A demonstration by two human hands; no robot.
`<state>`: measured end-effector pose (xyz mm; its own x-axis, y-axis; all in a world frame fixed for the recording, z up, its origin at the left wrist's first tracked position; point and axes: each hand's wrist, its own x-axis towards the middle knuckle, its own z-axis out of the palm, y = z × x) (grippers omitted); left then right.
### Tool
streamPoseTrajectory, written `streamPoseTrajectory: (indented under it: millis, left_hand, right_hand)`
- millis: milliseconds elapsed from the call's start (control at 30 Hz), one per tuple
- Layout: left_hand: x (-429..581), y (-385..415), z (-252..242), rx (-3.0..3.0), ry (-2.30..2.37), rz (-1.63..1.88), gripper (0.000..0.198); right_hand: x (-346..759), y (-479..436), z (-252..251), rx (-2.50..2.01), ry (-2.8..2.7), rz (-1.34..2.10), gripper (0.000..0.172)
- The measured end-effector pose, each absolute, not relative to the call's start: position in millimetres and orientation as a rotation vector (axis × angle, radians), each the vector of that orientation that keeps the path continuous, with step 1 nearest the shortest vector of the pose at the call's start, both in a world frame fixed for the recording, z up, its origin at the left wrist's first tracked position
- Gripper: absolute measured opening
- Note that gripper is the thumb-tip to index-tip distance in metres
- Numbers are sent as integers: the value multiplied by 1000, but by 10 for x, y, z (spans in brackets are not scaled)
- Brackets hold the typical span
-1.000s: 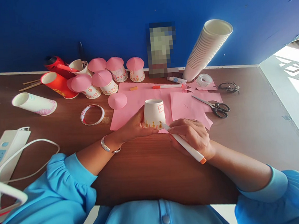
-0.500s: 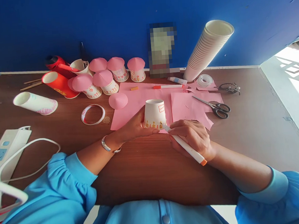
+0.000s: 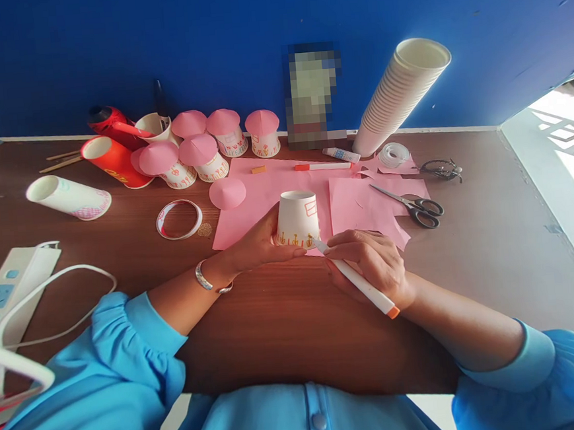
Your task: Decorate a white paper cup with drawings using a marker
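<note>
Marker [image 3: 360, 283] slightly lower, tip [image 3: 315, 242] indistinct

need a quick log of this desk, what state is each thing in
Held cup: upside down, drawn on, in left hand
Held marker: uncapped, in right hand
Orange cap: off, on pink paper
Red-capped marker: capped, lying flat
Scissors: lying flat, blades seemingly closed
Pink cone: lying loose on the paper
Cone-topped cups: upside down
Cup stack: nested, mouths up
Red cup: upright, open-topped

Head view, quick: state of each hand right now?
Left hand: holding the white cup by its side.
Right hand: closed on the white marker, tip at the cup's lower part.
</note>
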<state>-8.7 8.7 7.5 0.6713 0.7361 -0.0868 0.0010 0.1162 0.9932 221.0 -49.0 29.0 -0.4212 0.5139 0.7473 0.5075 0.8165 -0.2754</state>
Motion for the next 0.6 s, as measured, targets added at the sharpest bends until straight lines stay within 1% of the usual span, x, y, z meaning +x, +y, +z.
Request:
streamPoseTrajectory:
  millis: [200,367,400,533,600]
  left_hand:
    - [-87,86,60,1300,654,627,63]
    - [-113,95,-16,1189,606,651,69]
    - [-117,96,-28,1167,585,661,69]
    - [-122,96,-18,1140,505,665,62]
    - [-124,96,9,1138,459,642,58]
  right_hand:
    - [2276,-490,259,-715,-2016,-2,19]
    - [2314,-441,168,-807,-1909,245,30]
    - [2315,-416,157,-826,-1897,290,34]
    - [2319,-298,129,-857,-1908,389,66]
    - [2320,-256,110,-816,-1937,425,75]
